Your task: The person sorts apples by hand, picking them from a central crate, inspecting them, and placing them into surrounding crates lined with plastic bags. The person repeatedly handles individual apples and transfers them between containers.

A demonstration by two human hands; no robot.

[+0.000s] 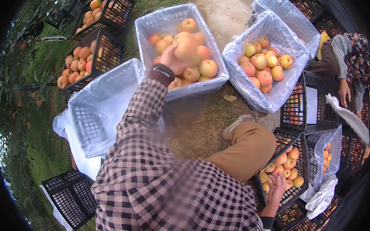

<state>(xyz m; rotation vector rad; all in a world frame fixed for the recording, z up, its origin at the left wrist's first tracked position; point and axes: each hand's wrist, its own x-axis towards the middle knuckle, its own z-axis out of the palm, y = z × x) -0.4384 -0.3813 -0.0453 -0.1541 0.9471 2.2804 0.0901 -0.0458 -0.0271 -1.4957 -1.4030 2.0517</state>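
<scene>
My left hand point(172, 59) grips a blurred apple point(185, 46) above a crate lined with clear plastic point(202, 83). Several yellow-red apples point(208, 68) lie beneath it in that crate. Down at the right, my right hand point(277, 187) hovers over or rests at the edge of a black plastic crate point(303, 170) holding apples point(289, 163). Its fingers are loosely curled, and I see no apple inside them. Beside my left forearm stands another plastic-lined crate point(90, 123) with no fruit visible in it.
A lined crate of apples point(258, 64) stands at upper right. Black crates of apples point(79, 61) are on the left by the trees; more stacked crates point(292, 219) line the right. Another person point(345, 60) sits at far right. A white strip point(347, 116) hangs there.
</scene>
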